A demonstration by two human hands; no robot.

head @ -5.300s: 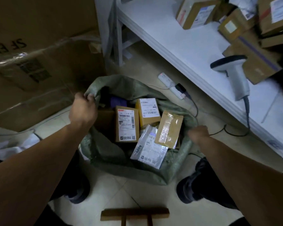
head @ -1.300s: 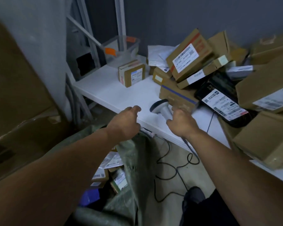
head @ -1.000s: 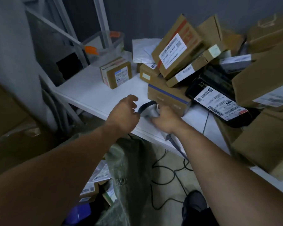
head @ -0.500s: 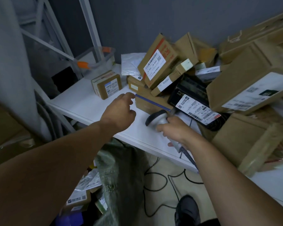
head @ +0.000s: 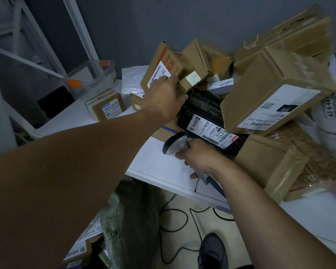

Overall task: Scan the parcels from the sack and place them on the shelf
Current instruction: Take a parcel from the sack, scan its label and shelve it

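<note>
My right hand point(head: 199, 159) grips the handle of the grey barcode scanner point(head: 174, 145), whose head points left just above the white shelf point(head: 155, 169). My left hand point(head: 163, 100) reaches into the parcel pile and closes over the lower corner of a tilted cardboard box point(head: 159, 65) with red print and a white label. Its fingertips are hidden against the box. Below the shelf edge stands the green woven sack point(head: 124, 210), and labelled parcels point(head: 80, 249) show in its mouth at the bottom left.
A black parcel point(head: 208, 121) with a white label lies right behind the scanner. Large cardboard boxes point(head: 270, 94) crowd the shelf's right side. A small box point(head: 107, 105) and a clear plastic tub point(head: 93, 76) stand at the left. Cables point(head: 173, 220) loop on the floor by my shoe point(head: 211, 251).
My left hand has moved up and right from above the shelf's bare part onto the tilted labelled box. My right hand keeps hold of the scanner in about the same place.
</note>
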